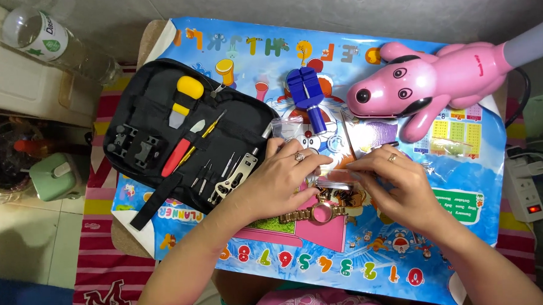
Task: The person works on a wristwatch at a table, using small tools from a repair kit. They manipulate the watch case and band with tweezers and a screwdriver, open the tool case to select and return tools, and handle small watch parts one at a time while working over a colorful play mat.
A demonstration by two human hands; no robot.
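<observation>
Small clear plastic bag (335, 179) held between both hands, just above the gold wristwatch (317, 214). Left hand (284, 176) grip: fingers pinched narrow on the bag's left end, ring on one finger. Right hand (402, 187) grip: fingertips closed on the bag's right end, ring also visible. Bag contents too small to tell. Watch lies flat on the tabletop (371, 251), touching neither hand clearly, on a colourful cartoon mat with numbers and letters. Left of the watch: open black tool case (162, 132) with a yellow-handled tool (185, 95), a red-handled tool (178, 154) and small metal picks. Above the watch: blue link-remover tool (307, 94). Up and right of the watch: pink dog-shaped lamp (425, 84). Far right of the watch: white power strip (525, 186).
</observation>
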